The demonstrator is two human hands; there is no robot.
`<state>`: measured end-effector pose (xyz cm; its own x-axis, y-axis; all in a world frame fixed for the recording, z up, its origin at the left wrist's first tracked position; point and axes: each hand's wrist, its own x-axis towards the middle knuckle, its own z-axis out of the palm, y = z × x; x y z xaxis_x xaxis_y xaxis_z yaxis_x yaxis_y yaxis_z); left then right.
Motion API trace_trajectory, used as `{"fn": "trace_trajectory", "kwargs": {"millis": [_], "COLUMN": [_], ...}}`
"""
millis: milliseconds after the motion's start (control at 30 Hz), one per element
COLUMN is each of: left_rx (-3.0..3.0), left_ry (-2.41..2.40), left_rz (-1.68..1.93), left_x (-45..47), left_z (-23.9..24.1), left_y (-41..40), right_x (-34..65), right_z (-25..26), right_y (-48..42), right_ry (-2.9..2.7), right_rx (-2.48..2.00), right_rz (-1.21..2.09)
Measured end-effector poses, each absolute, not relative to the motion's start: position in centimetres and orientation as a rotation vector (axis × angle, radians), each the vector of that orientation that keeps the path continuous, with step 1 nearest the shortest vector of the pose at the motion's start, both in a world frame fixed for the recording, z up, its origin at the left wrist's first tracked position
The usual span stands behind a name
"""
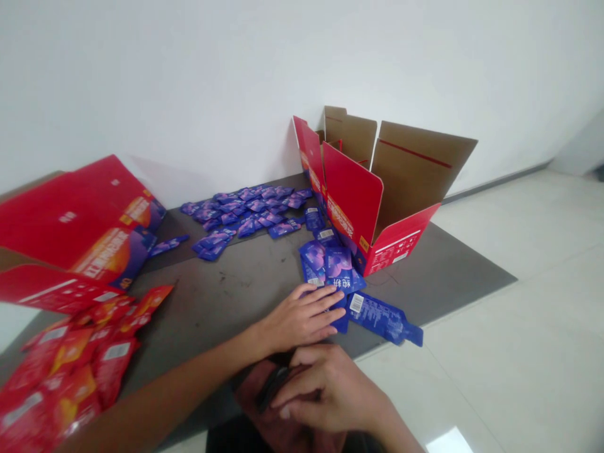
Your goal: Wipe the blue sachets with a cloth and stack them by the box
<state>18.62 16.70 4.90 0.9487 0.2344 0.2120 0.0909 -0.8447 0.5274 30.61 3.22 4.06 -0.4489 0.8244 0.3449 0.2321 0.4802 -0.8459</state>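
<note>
My left hand [302,318] lies flat on the grey table [226,296], fingers stretched out and resting on the edge of a small pile of blue sachets [333,267]. A longer blue pouch [384,318] lies just right of its fingertips, sticking out over the table's edge. My right hand [325,390] is lower, at the table's near edge, with fingers curled over a dark object [271,387] that I cannot make out.
An open red cardboard box [377,189] stands at the back right against the white wall. Many blue sachets [245,214] are strewn at the back. A red box [80,226] sits at the left, with red pouches [70,365] heaped in front of it.
</note>
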Motion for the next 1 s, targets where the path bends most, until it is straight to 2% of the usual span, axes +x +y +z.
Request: {"fn": "trace_trajectory", "kwargs": {"millis": [200, 333, 467, 800, 1000], "left_rx": [2.692, 2.824, 2.888, 2.804, 2.927], "left_ry": [0.216, 0.285, 0.36, 0.325, 0.406], "left_rz": [0.3, 0.389, 0.56, 0.686, 0.749], "left_x": [16.2, 13.8, 12.0, 13.0, 13.4], "left_z": [4.9, 3.9, 2.6, 1.7, 2.0], "left_y": [16.3, 16.3, 16.6, 18.4, 18.3], "right_x": [31.3, 33.8, 38.4, 45.0, 46.7], "right_z": [5.0, 5.7, 5.1, 6.7, 5.7], "right_y": [3.7, 3.0, 2.0, 4.9, 5.7], "right_ry": [-1.962, -1.817, -1.621, -1.673, -1.454], "right_rx": [-0.811, -0.767, -0.784, -1.127, -1.226], "right_rz": [1.033, 1.271, 1.344, 1.439, 1.429]}}
